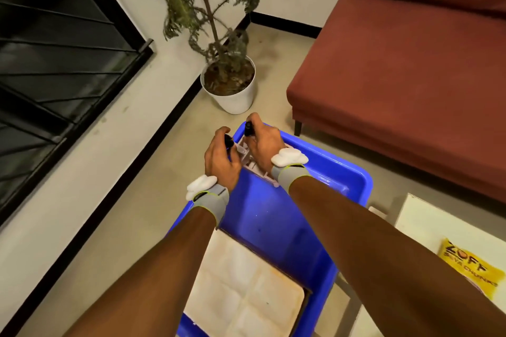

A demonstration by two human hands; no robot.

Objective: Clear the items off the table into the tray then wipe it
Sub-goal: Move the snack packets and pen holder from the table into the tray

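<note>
- The left hand has its grip curled shut around a small black-topped piece. The thumb and fingers wrap it, and only its dark top shows.
- The right hand is just beside and slightly farther. Its grip is clamped the same way on another dark-capped piece, held upright.
- Both hands hover over the far left end of the blue tray, which sits on the floor.
- Between and under the hands lies a pale item inside the tray. Whether the dark pieces belong to it cannot be told.
- A cream quilted pad lies in the near end of the tray, and bare blue bottom shows between it and the hands.
- At the near right is a white surface carrying a yellow packet, well apart from both hands.
- Farther off stand a potted plant and a red sofa.
</note>
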